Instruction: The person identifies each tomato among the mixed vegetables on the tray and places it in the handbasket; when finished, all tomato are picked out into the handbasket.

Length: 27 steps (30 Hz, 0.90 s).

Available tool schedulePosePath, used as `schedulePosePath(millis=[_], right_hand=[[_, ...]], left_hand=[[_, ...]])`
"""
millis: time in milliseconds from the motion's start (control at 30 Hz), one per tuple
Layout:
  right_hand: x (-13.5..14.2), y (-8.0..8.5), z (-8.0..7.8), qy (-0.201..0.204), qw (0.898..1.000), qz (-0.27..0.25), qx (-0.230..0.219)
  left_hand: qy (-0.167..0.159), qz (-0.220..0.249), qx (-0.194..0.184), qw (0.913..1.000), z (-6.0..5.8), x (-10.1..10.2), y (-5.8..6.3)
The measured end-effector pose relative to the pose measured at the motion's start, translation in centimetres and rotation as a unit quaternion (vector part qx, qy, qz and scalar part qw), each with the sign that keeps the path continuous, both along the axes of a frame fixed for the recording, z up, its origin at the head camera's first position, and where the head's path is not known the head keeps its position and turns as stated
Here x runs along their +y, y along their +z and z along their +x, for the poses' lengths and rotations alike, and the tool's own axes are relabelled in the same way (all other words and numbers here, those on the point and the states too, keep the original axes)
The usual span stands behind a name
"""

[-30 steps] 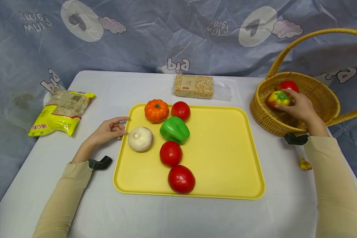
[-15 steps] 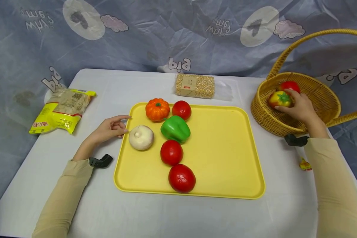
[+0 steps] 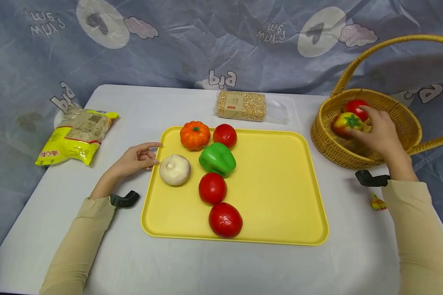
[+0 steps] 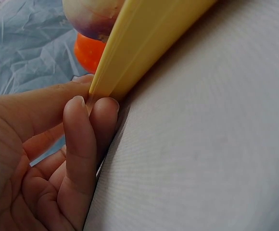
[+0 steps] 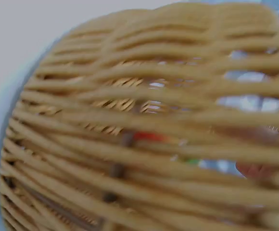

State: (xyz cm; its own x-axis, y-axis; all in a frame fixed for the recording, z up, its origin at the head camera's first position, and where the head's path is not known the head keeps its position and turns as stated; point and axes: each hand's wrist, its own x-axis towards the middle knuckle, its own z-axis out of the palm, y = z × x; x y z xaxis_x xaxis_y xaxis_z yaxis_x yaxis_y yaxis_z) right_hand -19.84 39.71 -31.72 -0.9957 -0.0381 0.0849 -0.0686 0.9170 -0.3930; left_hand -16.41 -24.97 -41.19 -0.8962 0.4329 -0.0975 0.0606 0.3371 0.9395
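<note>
My right hand [image 3: 382,133] is over the wicker basket [image 3: 319,145], fingers spread and holding nothing. Beside its thumb in the basket lies a yellow-red tomato [image 3: 341,124] with a green leafy top; whether they touch I cannot tell. Behind that sits a red tomato [image 3: 355,107]. On the tray's left side, my left hand [image 3: 132,159] pinches the rim of the yellow tray [image 3: 273,192], thumb above and fingertips against its outer side in the left wrist view. The right wrist view shows only blurred basket weave [image 5: 130,159], with most of that hand hidden.
The tray bears a round white vegetable [image 3: 175,170], an orange pumpkin [image 3: 195,135], a green bell pepper [image 3: 217,159] and red round ones [image 3: 212,188]. A grain packet [image 3: 241,106] lies behind, a yellow bag [image 3: 77,136] at left. The basket's tall handle [image 3: 348,73] arches up.
My right hand has let go of the yellow-red tomato and drawn back to the right and slightly towards me. The left hand keeps its place at the tray rim.
</note>
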Motion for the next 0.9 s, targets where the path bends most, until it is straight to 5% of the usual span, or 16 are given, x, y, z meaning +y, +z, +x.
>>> schedulePosePath(millis=[533,900], right_hand=[[-5.7,1.8,2.3,0.043,0.990,-0.045,0.127],[-9.9,1.6,2.7,0.140,0.963,-0.025,0.229]], left_hand=[[0.003,0.002,0.000,1.0000,0.1,0.0,0.0],[-0.001,0.006,0.004,1.0000,0.0,0.0,-0.1]])
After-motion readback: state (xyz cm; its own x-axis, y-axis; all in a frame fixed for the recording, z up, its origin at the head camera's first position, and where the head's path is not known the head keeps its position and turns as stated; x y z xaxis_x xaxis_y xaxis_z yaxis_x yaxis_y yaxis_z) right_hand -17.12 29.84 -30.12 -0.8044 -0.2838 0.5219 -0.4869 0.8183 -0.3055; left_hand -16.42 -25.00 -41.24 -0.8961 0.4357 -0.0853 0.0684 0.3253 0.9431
